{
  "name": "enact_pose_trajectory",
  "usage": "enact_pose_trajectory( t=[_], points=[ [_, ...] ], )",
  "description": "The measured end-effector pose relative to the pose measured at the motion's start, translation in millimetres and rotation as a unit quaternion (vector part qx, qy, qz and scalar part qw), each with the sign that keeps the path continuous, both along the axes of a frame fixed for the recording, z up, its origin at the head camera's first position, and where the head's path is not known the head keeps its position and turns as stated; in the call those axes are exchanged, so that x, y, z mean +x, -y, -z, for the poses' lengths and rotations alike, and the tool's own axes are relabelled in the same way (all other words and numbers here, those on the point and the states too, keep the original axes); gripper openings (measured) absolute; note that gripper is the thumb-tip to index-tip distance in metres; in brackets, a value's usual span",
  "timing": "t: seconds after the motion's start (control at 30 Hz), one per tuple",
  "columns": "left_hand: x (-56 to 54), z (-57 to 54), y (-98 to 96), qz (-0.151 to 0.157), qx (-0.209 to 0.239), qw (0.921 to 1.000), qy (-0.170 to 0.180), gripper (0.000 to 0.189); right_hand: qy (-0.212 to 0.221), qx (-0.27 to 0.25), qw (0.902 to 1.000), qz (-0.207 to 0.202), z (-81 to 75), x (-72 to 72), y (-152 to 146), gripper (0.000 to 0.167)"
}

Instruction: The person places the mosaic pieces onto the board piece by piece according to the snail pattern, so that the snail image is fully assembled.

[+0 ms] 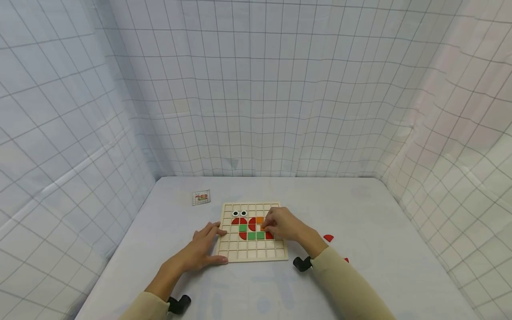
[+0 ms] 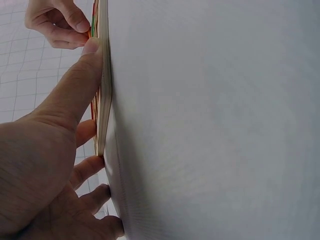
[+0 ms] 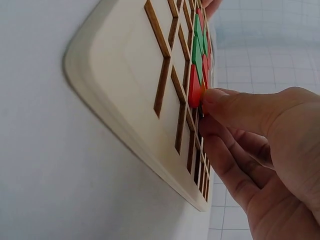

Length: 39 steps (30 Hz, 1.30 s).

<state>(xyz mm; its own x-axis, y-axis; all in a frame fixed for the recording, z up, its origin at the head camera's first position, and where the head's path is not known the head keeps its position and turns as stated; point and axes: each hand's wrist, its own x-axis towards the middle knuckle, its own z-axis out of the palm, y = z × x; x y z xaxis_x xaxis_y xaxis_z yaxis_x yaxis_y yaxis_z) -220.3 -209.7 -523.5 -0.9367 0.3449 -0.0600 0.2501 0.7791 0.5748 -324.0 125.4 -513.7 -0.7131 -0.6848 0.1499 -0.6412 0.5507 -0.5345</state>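
A pale wooden grid board [image 1: 252, 254] lies on the table in the head view, its cells partly filled. It bears two white eye discs [image 1: 235, 214], red rounded tiles [image 1: 243, 236], green square tiles [image 1: 242, 228] and an orange square tile [image 1: 260, 220]. Over the right part of this pattern, my right hand [image 1: 283, 224] pinches another orange tile [image 1: 262, 228] between thumb and fingers, low at the cells. My left hand [image 1: 198, 250] rests along the board's left side, fingers spread and thumb on the near left corner. The left wrist view shows its thumb [image 2: 70, 90] against the board's edge.
Beyond the board's far left corner lies a small card [image 1: 201, 197] with a printed coloured figure. To the right, near the right forearm, are a loose red quarter-round tile [image 1: 328, 238] and another red piece [image 1: 346, 260], partly covered by the sleeve. Gridded white sheets enclose the table.
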Motion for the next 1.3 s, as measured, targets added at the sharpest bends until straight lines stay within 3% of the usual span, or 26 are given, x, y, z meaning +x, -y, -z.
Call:
enact_pose_trajectory(
  t=[0.2,1.3],
  points=[
    [-0.4,1.8,0.5,0.001,0.001,1.0,-0.004,0.078,-0.005,-0.004,0.9999,-0.013,0.7,-0.3,-0.1,0.009],
    [1.2,-2.8,-0.9,-0.001,0.0,1.0,-0.006,0.077,-0.016,0.019,0.9996,0.015,1.7,-1.0,13.6,0.01]
  ],
)
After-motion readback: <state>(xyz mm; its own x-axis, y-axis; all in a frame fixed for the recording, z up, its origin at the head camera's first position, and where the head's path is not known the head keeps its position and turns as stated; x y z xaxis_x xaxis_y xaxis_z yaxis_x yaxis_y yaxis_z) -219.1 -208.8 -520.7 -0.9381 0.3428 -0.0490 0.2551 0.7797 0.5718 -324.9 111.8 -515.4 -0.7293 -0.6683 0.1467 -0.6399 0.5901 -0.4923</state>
